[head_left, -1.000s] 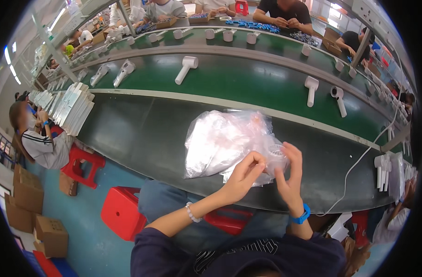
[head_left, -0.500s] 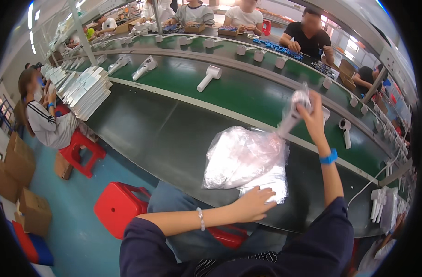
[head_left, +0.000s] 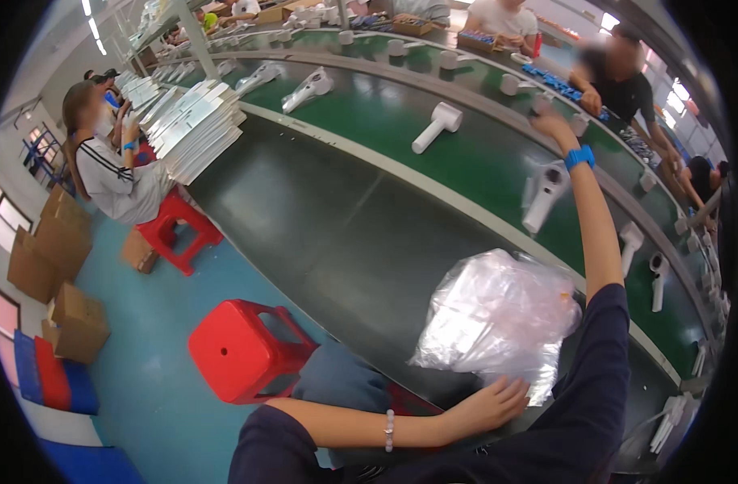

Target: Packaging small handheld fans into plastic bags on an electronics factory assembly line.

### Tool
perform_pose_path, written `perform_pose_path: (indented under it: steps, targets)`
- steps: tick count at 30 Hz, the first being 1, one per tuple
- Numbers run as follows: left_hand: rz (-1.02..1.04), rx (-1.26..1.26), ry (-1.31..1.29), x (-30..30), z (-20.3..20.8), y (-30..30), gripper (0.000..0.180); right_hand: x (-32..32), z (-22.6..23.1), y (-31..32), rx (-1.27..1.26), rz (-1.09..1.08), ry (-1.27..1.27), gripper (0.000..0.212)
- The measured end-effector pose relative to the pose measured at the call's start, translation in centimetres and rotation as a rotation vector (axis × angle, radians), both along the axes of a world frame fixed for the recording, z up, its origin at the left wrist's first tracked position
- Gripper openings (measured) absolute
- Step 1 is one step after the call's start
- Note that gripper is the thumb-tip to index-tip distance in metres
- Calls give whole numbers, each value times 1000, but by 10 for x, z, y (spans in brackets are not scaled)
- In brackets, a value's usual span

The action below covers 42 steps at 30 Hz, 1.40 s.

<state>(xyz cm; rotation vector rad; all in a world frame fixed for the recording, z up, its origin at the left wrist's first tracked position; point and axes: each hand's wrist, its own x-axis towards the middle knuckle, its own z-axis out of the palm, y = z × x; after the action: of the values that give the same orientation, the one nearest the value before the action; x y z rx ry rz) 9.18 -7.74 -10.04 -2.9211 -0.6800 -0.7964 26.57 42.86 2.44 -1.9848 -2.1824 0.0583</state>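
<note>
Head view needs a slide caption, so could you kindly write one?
Left hand at the clear plastic, right hand stretched over the green belt.

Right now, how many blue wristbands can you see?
2: one blue wristband just behind the outstretched right hand, another blue wristband on the seated co-worker at far left. Others may be hidden.

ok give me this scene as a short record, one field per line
left grip: open, resting at the near edge of a shiny plastic pile
right grip: stretched out across the green belt, blurred; hold unclear
wrapped white device: on the belt, left of the right forearm
work surface: dark table
far left: flat white stack, seated co-worker
floor: red stool
</note>
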Motion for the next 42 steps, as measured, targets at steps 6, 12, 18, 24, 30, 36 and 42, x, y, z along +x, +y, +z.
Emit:
perform_pose_path:
  steps: [6, 12, 18, 24, 30, 36, 42]
  targets:
    - [-8, -207, 231, 15, -28, 3, 46, -186, -50, 51, 13, 108, 317, 104]
    - [52, 42, -68, 30, -57, 4, 54, -231, -86, 14, 274, -142, 496, 64]
    - [-94, -150, 33, 16, -28, 19, 29, -225, -75, -12, 746, 327, 770, 67]
    - [-122, -136, -115, 9, 5, 33, 12, -222, -25, -99, 648, 630, 855, 71]
    - [-138, -299, -192, 15, 13, 37, 17, -174, 22, -195, 554, 636, 953, 83]
    - [-89, -503, -298, 4, 33, 38, 23, -106, 54, -292, 559, 691, 887, 94]
    - [-1, -546, -157, 1, 50, 46, 16, -50, 46, -357, 723, 661, 681, 90]
